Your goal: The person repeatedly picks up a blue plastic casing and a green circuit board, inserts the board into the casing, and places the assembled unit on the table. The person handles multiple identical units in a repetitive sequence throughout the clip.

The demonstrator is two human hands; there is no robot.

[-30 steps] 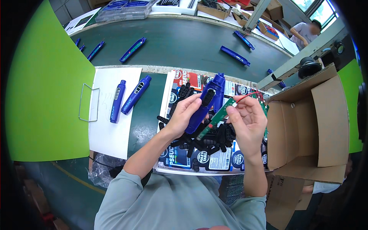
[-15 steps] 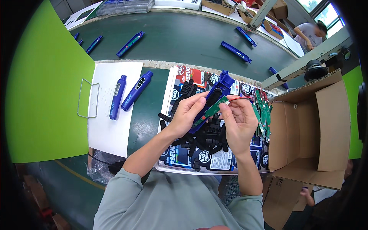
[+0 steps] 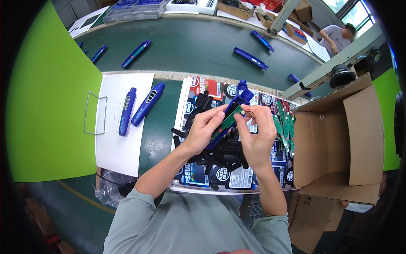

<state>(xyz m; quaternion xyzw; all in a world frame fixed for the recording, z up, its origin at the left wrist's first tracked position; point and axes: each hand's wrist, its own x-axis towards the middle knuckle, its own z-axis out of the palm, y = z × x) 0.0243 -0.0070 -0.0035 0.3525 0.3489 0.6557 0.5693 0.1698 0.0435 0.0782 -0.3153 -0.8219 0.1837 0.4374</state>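
A long blue plastic housing (image 3: 244,97) lies slanted in my left hand (image 3: 203,129), its open side facing up. Over its hollow is a narrow green circuit board (image 3: 229,120), roughly in line with the housing; I cannot tell whether it sits fully inside. My right hand (image 3: 259,137) pinches the board's upper end, where thin red wires (image 3: 252,109) come off. Below both hands spreads a heap of black ribbed pieces (image 3: 228,155) on a printed sheet (image 3: 241,178). More green circuit boards (image 3: 286,127) are piled just right of my right hand.
Two blue housings (image 3: 127,112) rest on white paper (image 3: 116,152) at the left, beside a green panel (image 3: 55,110). An open cardboard box (image 3: 323,148) stands at the right. Several blue housings (image 3: 136,53) lie on the green belt (image 3: 186,46) beyond. Another person (image 3: 336,37) sits at far right.
My right hand has moved left and slightly up, bringing the board's wired end closer to the housing. The wires now show less. The whole view has shifted slightly.
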